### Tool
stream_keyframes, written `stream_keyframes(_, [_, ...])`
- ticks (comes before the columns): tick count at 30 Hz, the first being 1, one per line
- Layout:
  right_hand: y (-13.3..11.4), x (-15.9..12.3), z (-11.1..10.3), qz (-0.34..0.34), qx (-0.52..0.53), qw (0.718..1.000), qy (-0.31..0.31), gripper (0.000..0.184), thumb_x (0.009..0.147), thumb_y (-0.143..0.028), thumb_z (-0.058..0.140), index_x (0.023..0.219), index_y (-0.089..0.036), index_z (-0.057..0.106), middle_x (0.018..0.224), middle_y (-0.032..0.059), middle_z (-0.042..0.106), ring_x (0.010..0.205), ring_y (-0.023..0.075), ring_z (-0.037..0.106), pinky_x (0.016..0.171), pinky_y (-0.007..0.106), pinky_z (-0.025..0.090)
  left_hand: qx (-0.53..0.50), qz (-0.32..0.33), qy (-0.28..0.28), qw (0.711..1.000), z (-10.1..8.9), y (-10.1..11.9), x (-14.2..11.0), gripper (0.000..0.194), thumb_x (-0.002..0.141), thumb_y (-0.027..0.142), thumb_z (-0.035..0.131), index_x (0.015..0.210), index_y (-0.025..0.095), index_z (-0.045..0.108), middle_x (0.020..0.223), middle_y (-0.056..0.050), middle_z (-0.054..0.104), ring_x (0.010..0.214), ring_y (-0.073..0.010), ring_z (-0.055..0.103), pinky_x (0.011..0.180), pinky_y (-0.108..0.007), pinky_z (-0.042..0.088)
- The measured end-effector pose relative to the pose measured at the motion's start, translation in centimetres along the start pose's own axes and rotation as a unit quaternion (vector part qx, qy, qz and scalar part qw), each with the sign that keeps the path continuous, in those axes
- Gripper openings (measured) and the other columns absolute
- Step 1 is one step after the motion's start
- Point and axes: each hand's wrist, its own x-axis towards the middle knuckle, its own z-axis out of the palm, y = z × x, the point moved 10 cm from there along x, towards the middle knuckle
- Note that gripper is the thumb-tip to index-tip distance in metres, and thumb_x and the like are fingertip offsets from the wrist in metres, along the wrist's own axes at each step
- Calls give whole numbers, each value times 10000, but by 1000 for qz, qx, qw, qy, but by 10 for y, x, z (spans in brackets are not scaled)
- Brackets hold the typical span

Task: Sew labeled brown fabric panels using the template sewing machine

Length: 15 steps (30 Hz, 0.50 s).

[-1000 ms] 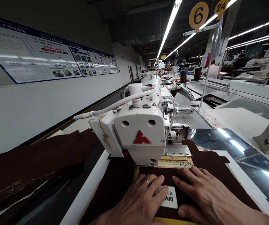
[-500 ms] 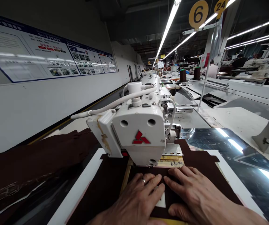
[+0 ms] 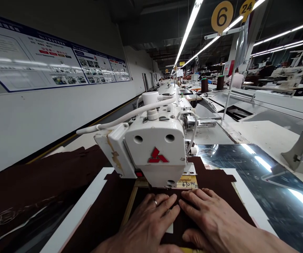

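My left hand (image 3: 147, 225) and my right hand (image 3: 210, 219) lie flat, fingers stretched out, side by side on a dark brown fabric piece (image 3: 106, 211) just in front of a white sewing machine head (image 3: 153, 147) with a red emblem. Between the hands a sliver of a white label (image 3: 170, 228) shows; most of it is covered. A ring sits on my left hand. Under the machine head a yellowish template strip (image 3: 187, 183) with handwritten numbers peeks out. A tan frame edge (image 3: 128, 207) runs under the fabric.
A heap of dark brown fabric (image 3: 32, 186) lies at the left. A glossy dark plate (image 3: 259, 172) covers the table at the right. Thread cones (image 3: 204, 85) and more sewing stations stretch behind; people sit at the far right. A wall with posters (image 3: 48, 63) runs along the left.
Both hands have slid left and toward the machine with the fabric. The white label, plainly readable before, is now almost wholly covered by my hands.
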Motion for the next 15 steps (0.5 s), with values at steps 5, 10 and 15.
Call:
stream_keyframes(5, [-5, 2, -1, -17, -9, 1000, -18, 493, 998, -492, 602, 1347, -146, 656, 1350, 113, 672, 1233, 350, 625, 1043, 576, 521, -3, 0, -9, 1000, -2, -2, -2, 779, 933, 747, 551, 1508, 220, 529, 1568, -123, 479, 1414, -376, 492, 1128, -568, 447])
stream_keyframes(10, [-13, 0, -12, -67, -42, 996, 47, 415, 1037, -450, 554, 1279, -145, 700, 1307, 85, 703, 1220, 311, 638, 1072, 510, 505, 0, 0, 27, 1000, -7, -7, -3, 760, 915, 751, 580, 1483, 247, 559, 1550, -101, 514, 1376, -359, 535, 1132, -535, 452])
stream_keyframes(15, [-15, 3, -12, -68, -34, 996, 48, 382, 1038, -461, 558, 1236, -176, 718, 1299, 58, 708, 1209, 294, 638, 1073, 485, 492, 2, -7, -5, 1000, -2, -11, -6, 789, 932, 769, 525, 1510, 231, 531, 1568, -117, 472, 1398, -400, 504, 1121, -610, 438])
